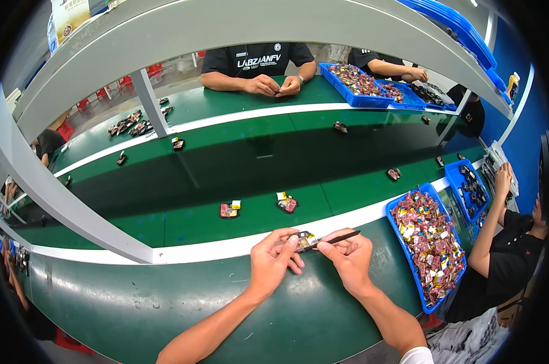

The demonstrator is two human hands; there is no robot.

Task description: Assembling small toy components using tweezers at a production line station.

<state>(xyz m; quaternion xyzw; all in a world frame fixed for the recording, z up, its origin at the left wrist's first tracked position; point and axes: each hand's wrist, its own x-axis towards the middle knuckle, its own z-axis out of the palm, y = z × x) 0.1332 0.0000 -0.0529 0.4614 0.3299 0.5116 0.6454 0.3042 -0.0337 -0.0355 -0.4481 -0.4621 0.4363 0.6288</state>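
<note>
In front of me, over the near edge of the conveyor belt, my left hand pinches a small dark electronic part with a shiny, light-coloured face. My right hand is closed on a slim black stick-like tool. One end of the stick meets the part; the other tapers out past my right fingers toward the upper right. Exactly how the tip touches the part is hidden by my fingertips. Just beyond my hands, two small pink circuit assemblies with white and yellow pieces, a left one and a right one, lie on the belt.
A blue tray heaped with pink, white and yellow parts stands to my right, with a smaller blue tray of black parts behind it. A grey frame post rises at left. Across the green belt, a person works; another sits right.
</note>
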